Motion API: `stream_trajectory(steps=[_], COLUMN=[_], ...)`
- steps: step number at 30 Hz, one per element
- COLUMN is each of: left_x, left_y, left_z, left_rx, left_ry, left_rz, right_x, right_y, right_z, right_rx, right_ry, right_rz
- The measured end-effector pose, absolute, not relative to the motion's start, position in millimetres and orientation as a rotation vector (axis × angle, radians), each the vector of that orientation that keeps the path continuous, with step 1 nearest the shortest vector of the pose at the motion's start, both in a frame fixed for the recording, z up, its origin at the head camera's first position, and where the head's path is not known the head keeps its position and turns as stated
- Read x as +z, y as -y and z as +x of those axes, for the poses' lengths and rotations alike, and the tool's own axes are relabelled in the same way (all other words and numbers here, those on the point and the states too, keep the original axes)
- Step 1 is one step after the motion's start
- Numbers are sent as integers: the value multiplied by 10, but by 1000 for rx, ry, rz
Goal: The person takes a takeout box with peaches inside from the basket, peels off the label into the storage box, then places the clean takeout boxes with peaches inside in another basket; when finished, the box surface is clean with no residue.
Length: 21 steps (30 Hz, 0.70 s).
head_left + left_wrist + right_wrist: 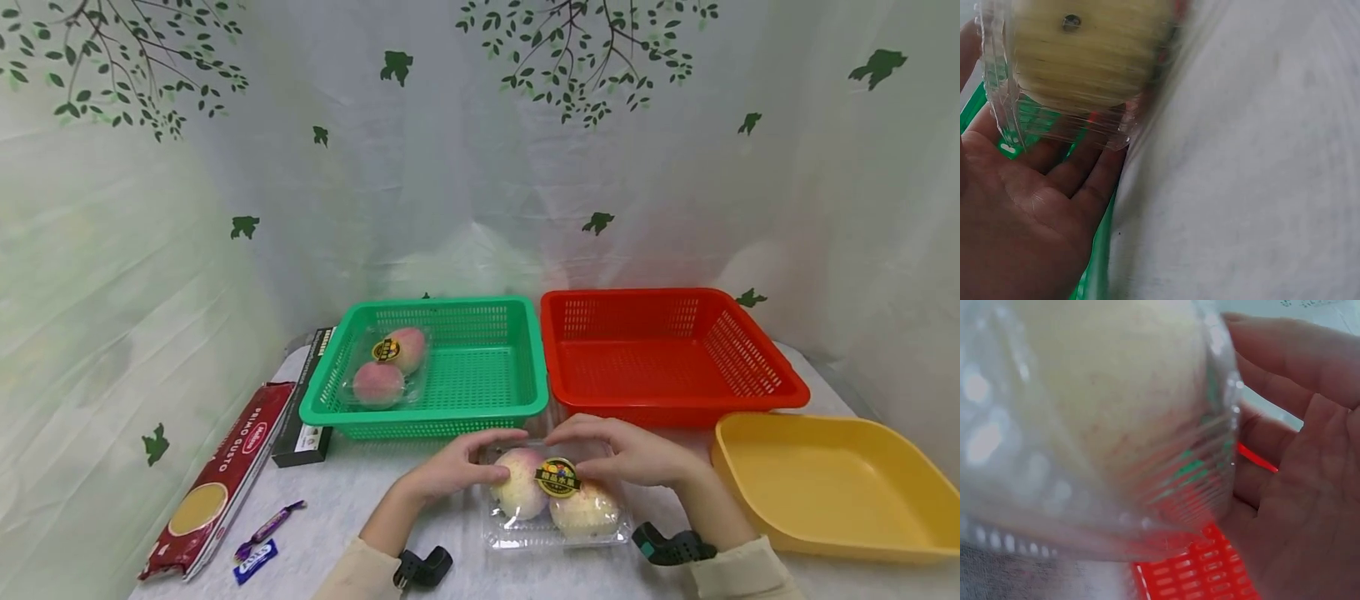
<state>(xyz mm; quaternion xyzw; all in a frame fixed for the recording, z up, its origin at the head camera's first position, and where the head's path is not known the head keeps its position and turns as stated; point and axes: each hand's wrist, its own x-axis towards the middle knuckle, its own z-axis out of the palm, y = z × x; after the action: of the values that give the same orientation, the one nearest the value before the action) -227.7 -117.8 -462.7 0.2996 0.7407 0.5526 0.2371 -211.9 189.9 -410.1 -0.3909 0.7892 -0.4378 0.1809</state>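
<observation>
Both hands hold a clear plastic clamshell box of peaches low over the front middle of the white table. Two pale yellow-pink peaches and a round black-and-gold label show through its lid. My left hand grips the box's left side, thumb on top and fingers along the far edge. From the right side, my right hand grips it the same way, thumb close to the label. In the left wrist view, fingers of the left hand reach under the clear box. The right wrist view has the right hand against the box wall.
A green basket behind holds another box of peaches. Beside it are a red basket and a yellow tray. At left lie a black box, a red packet, a purple-wrapped candy and a blue-wrapped one.
</observation>
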Motion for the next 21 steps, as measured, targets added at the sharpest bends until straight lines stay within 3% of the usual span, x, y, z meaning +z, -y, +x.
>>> stream_trajectory(steps=[21], left_x=[-4770], left_y=[1141], left_z=[-2253], left_rx=[1749], left_ry=[-1980], left_rz=[600], right_x=[-4144], right_y=[-1823], right_z=[-2105], right_rx=[-1214], right_ry=[-2280], right_rz=[-1079])
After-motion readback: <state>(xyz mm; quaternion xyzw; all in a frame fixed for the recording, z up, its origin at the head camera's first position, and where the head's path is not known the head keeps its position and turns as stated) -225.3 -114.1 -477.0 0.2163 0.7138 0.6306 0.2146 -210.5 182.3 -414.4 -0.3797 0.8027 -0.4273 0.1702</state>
